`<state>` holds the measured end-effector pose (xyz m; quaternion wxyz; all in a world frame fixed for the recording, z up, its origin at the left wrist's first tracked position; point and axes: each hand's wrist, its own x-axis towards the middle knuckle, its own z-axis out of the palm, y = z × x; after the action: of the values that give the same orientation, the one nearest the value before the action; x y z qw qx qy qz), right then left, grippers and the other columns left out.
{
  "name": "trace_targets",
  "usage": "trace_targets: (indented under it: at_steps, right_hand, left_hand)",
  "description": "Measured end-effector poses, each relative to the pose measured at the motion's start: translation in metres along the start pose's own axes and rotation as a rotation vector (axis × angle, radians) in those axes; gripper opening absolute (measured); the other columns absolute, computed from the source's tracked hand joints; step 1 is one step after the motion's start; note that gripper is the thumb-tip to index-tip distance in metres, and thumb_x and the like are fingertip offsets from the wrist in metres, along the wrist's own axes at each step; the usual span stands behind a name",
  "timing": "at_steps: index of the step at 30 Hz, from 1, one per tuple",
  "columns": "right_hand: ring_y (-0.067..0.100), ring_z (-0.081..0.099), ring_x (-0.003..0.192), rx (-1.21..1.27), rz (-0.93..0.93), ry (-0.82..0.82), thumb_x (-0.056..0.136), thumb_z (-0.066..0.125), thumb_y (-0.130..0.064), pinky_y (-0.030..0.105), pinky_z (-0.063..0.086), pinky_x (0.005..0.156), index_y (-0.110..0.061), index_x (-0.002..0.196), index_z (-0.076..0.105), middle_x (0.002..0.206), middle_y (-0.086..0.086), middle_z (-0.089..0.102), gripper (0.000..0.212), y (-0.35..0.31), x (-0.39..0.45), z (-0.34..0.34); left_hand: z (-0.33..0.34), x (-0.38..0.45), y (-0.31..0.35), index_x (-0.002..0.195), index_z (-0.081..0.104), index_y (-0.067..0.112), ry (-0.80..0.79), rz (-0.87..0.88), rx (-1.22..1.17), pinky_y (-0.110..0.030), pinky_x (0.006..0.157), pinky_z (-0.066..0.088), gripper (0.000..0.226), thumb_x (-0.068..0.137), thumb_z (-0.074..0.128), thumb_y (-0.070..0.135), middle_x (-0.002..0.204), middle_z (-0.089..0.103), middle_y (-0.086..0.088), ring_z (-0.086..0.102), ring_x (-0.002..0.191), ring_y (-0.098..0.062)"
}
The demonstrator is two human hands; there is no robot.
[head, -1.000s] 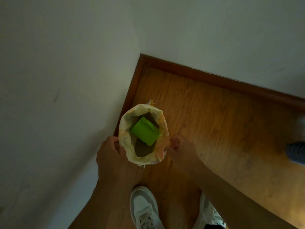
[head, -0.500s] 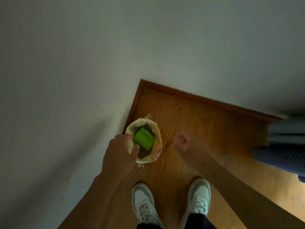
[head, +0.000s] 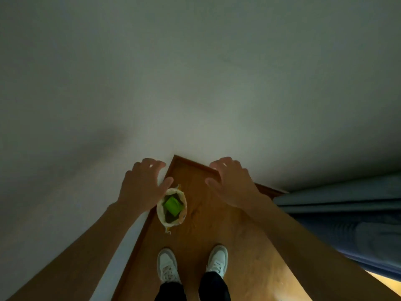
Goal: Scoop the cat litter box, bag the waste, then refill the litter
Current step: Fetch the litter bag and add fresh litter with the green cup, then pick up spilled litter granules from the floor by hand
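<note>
An open litter bag (head: 182,217) with a pale patterned rim stands upright on the wooden floor in the room's corner. Inside it lies a bright green scoop (head: 172,205) on dark litter. My left hand (head: 143,187) hovers above and left of the bag, fingers spread and relaxed, holding nothing. My right hand (head: 231,184) hovers to the bag's right, also spread and empty. Neither hand touches the bag.
White walls meet in the corner behind the bag, edged by a brown baseboard (head: 193,165). A grey-blue curtain (head: 347,224) hangs at the right. My two white shoes (head: 168,266) stand on the floor below the bag.
Both hands have let go of the bag's rim and risen away from it. The view has pulled up and back, so the bag looks smaller and the curtain shows at the right.
</note>
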<state>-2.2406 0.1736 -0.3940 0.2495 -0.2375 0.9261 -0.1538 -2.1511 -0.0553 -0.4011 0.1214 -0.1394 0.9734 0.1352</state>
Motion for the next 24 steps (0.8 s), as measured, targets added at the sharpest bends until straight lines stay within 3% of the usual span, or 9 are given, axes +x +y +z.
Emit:
trace_targets:
  at_steps: [5,10,16,24]
  right_hand:
    - [0.022,0.035,0.137,0.0,-0.015,0.078,0.098,0.047,-0.05,0.043,0.029,0.111,-0.027,0.143,0.041,0.15,0.002,0.037,0.051,-0.024,-0.051,-0.104]
    - [0.022,0.038,0.135,0.031,-0.029,0.147,0.097,0.049,-0.05,0.044,0.033,0.112,-0.025,0.144,0.04,0.151,0.002,0.038,0.053,-0.036,-0.108,-0.158]
    - [0.018,0.043,0.131,0.105,0.052,0.254,0.096,0.051,-0.051,0.04,0.037,0.111,-0.026,0.141,0.043,0.148,0.0,0.042,0.052,-0.037,-0.183,-0.169]
    - [0.017,0.046,0.125,0.13,0.402,0.48,0.097,0.052,-0.045,0.031,0.039,0.105,-0.026,0.138,0.048,0.139,-0.002,0.047,0.046,-0.035,-0.332,-0.138]
  left_hand:
    - [-0.109,-0.039,0.05,0.137,0.047,0.027,0.072,0.002,-0.003,-0.04,0.101,0.04,0.053,0.095,0.044,0.058,0.139,0.05,-0.001,0.048,0.123,-0.021]
    - [-0.159,-0.096,0.091,0.139,0.045,0.029,0.068,0.054,0.037,-0.039,0.102,0.038,0.06,0.092,0.033,0.065,0.143,0.047,0.003,0.045,0.127,-0.019]
    - [-0.182,-0.129,0.115,0.14,0.044,0.031,0.033,0.173,-0.019,-0.04,0.105,0.037,0.066,0.088,0.028,0.068,0.145,0.044,0.004,0.041,0.129,-0.018]
    - [-0.197,-0.138,0.163,0.141,0.043,0.03,0.034,0.591,0.019,-0.042,0.106,0.037,0.054,0.096,0.041,0.059,0.146,0.044,0.002,0.042,0.129,-0.02]
